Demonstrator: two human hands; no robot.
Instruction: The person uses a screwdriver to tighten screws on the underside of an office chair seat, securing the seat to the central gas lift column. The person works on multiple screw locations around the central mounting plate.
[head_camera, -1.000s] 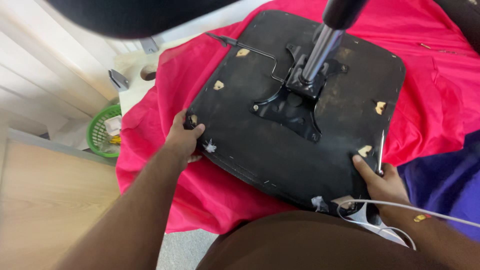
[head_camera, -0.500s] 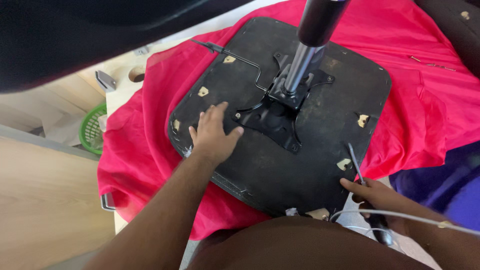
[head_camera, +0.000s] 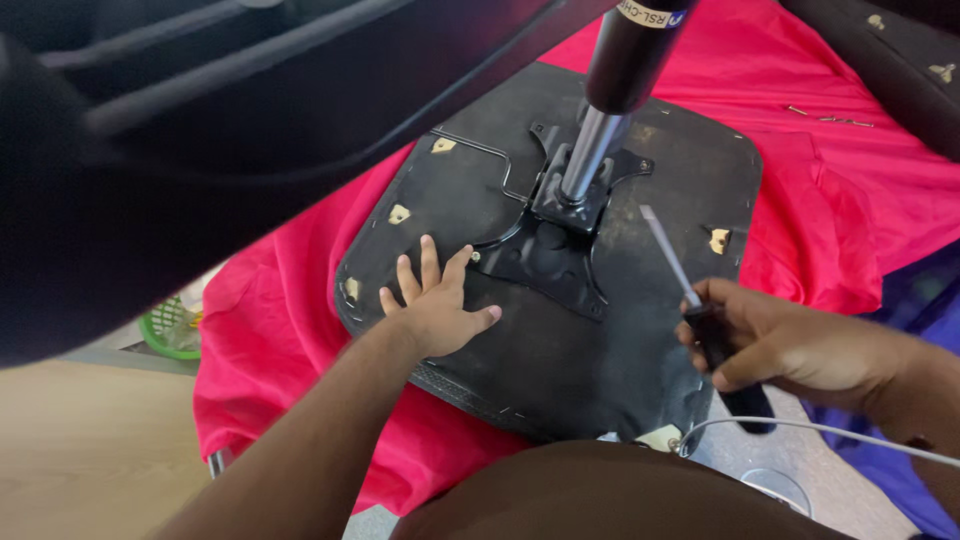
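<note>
An upturned black chair seat (head_camera: 600, 350) lies on a bright red cloth (head_camera: 290, 330), its flat underside facing up and taking up the middle of the view. The left hand (head_camera: 435, 305) rests palm-down on that underside, fingers (head_camera: 430, 262) spread wide and flat, holding nothing, just left of the black metal mounting plate (head_camera: 545, 250) that is fixed at the seat's centre. From this plate a shiny steel column (head_camera: 590, 155) rises toward the camera and passes into a black cylinder (head_camera: 635, 55) above. The right hand (head_camera: 780, 345) hovers over the near right corner of the seat, its fingers wrapped tightly around the black handle of a screwdriver (head_camera: 700, 310); the slim metal shaft points up and away over the seat, its tip clear of the surface. Small tan tabs (head_camera: 718, 240) dot the seat's edges. A thin white cable (head_camera: 800, 428) runs across below the right wrist. A green basket (head_camera: 170, 330) sits on the floor to the left.
</note>
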